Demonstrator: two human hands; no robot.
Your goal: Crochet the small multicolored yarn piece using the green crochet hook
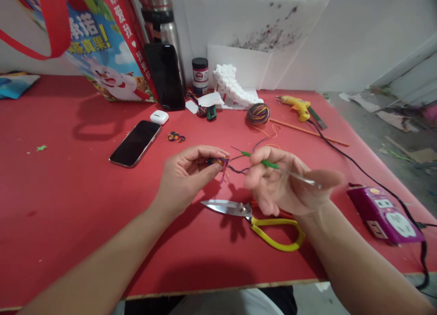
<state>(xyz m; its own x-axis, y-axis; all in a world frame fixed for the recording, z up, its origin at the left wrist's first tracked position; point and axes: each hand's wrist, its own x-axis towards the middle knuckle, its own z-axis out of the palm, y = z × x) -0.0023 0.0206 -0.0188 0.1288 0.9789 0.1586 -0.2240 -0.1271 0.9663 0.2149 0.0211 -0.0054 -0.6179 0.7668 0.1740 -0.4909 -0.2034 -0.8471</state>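
Note:
A small dark, multicoloured piece of yarn work (221, 162) is pinched between the thumb and fingers of my left hand (189, 174). My right hand (287, 178), palm turned up and slightly blurred, holds a thin hook with a green grip (269, 164), its tip pointing left towards the yarn work. Dark strands run from the piece towards my right hand. Scissors with yellow handles (278, 233) lie beneath my right hand, their blades pointing left. Behind the hands sits a multicoloured yarn ball (258, 114) with a loose strand.
On the red table (68, 205) lie a phone (135, 143), a white earphone case (159, 117) and a small yarn piece (176, 137). A yellow glue gun (295, 106), an orange stick (307, 131) and a purple box (385, 215) with a black cable are at the right.

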